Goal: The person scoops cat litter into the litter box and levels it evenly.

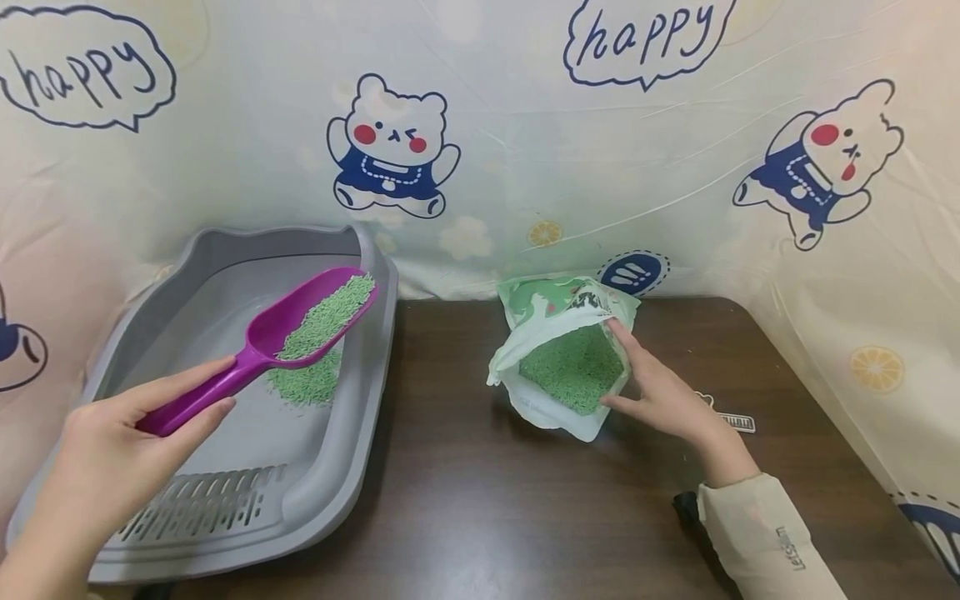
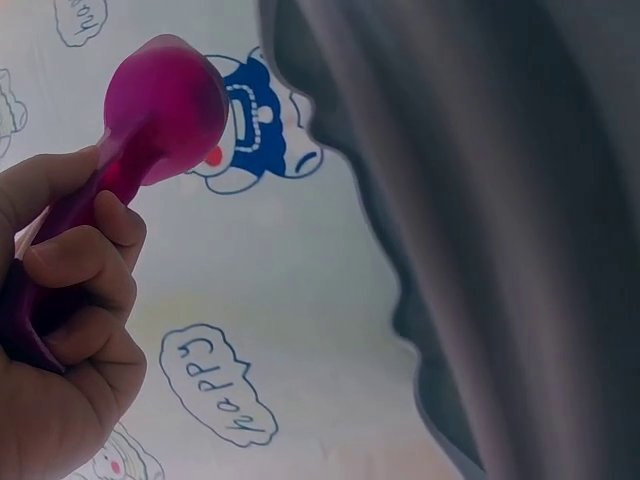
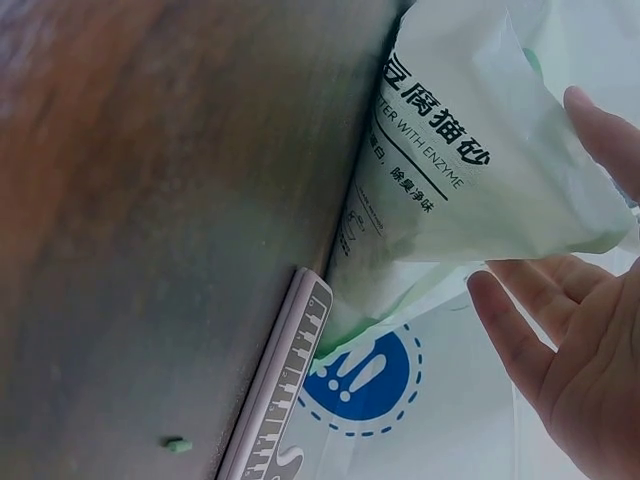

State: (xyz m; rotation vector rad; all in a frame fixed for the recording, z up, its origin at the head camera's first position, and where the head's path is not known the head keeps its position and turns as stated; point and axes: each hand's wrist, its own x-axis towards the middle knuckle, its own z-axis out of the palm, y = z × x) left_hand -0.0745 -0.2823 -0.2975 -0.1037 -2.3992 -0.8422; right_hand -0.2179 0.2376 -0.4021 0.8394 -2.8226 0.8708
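Note:
My left hand (image 1: 112, 450) grips the handle of a purple scoop (image 1: 266, 333), held over a grey litter box (image 1: 378, 333). Green pellet litter (image 1: 330, 317) fills much of the scoop. More green litter (image 1: 307, 385) lies in a small pile on the box floor beneath it. In the left wrist view the fingers curl round the scoop (image 2: 165, 110), whose underside shows. An opened bag of cat litter (image 1: 551, 421) stands on the table, full of green pellets (image 1: 573, 367). My right hand (image 1: 667, 392) rests against the bag's right side, thumb and fingers extended.
A dark wooden table (image 1: 465, 500) carries the box and the bag. Right of the bag lies a small ruler-like strip (image 1: 737, 422), seen larger in the right wrist view. One stray pellet (image 3: 178, 444) is on the table. A printed curtain (image 1: 487, 167) hangs behind.

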